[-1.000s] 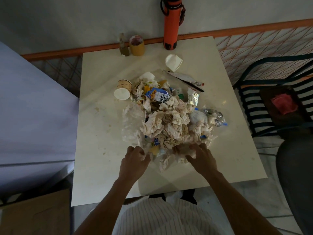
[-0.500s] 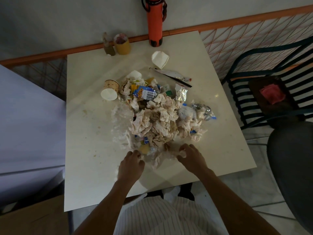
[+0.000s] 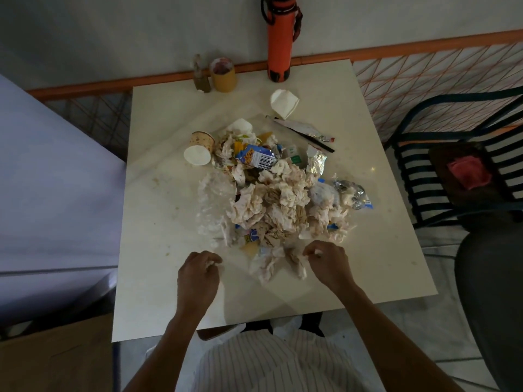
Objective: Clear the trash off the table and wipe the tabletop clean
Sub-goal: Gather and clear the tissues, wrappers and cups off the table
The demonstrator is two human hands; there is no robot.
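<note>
A heap of crumpled stained tissues (image 3: 277, 205) mixed with snack wrappers (image 3: 256, 157) lies mid-table on the cream tabletop (image 3: 158, 250). A faint clear plastic sheet (image 3: 271, 298) spreads under the heap toward me. My left hand (image 3: 198, 275) is at the heap's near left, fingers pinched on the sheet's edge with a bit of white showing. My right hand (image 3: 329, 264) is at the near right, pinched the same way beside a hanging tissue. A tipped paper cup (image 3: 199, 148), a white paper cone (image 3: 284, 103) and a foil sachet (image 3: 308, 131) lie around the heap.
At the table's far edge stand an orange flask (image 3: 280, 38), a yellow cup (image 3: 223, 75) and a small bottle (image 3: 201, 77). A dark slatted chair (image 3: 452, 171) with a pink cloth is at the right, a cardboard box (image 3: 56, 357) at the lower left. Brown stains spot the tabletop.
Both hands have drawn back from the heap toward me and spread apart, fingers staying pinched. The heap's near tissues now lie uncovered between them.
</note>
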